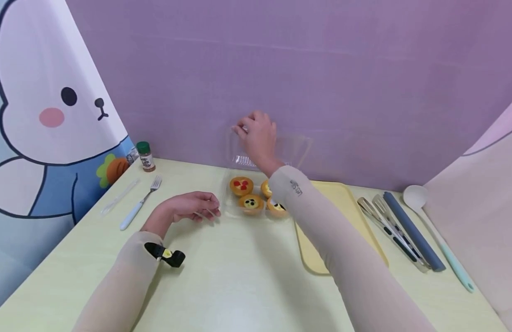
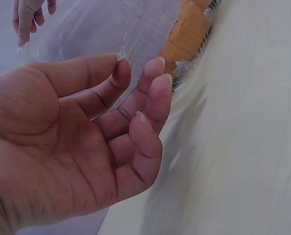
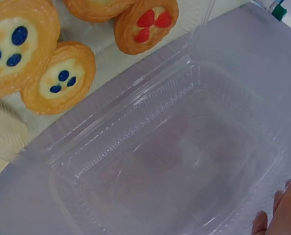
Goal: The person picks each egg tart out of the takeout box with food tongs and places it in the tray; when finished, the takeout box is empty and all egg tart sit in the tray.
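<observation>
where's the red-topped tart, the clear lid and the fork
red-topped tart (image 1: 241, 185), head view, on its red filling
clear lid (image 3: 184, 161), right wrist view, on the middle of its open panel
fork (image 1: 140, 203), head view, on its shaft

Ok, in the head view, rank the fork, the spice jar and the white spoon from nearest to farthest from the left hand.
1. Fork, just left of the left hand.
2. Spice jar, farther back-left, by the wall.
3. White spoon, far across the table at the right edge.
</observation>
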`<state>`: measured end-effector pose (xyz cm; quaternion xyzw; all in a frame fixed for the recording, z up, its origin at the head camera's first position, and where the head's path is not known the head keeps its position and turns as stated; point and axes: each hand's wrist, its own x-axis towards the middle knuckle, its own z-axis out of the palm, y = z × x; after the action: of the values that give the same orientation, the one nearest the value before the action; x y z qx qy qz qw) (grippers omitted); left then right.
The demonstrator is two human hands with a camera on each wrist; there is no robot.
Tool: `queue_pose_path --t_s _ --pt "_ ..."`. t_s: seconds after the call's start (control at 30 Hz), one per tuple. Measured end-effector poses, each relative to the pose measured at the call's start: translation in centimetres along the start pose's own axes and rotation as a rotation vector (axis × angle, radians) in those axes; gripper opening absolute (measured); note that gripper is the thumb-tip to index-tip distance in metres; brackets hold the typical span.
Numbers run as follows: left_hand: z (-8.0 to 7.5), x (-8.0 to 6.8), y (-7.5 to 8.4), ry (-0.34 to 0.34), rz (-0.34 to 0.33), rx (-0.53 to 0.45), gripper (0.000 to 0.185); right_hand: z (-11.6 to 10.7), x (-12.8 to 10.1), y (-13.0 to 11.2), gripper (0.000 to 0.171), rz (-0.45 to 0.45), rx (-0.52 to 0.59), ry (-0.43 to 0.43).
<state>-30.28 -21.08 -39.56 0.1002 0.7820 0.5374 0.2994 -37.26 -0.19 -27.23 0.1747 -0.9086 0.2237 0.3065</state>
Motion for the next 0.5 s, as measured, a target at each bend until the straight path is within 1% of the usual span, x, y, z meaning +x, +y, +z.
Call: queue_pose_path --t_s 0.13,0.2,0.33,0.43,0.5 --pt "0.4 0.4 0.1 -0.014 0.011 -0.001 0.024 -0.2 0.1 0.9 0.023 0.026 0.049 -0.017" --pt "0.6 0.6 0.0 -0.023 0.015 -0.005 0.026 -0.2 0.2 1.4 0.022 0.024 0.073 0.019" --pt "0.9 0.9 0.2 -0.024 0.011 0.002 0.023 -0.6 0.2 2.6 0.021 0.057 0.162 0.138" --pt "1.0 1.1 0.5 -0.025 0.005 0.014 0.024 -1.4 -0.5 4.1 0.021 0.083 0.238 0.208" --pt "1.0 1.1 0.8 -0.016 0.001 0.033 0.028 -2.2 -1.5 5.1 0.021 0.1 0.287 0.227"
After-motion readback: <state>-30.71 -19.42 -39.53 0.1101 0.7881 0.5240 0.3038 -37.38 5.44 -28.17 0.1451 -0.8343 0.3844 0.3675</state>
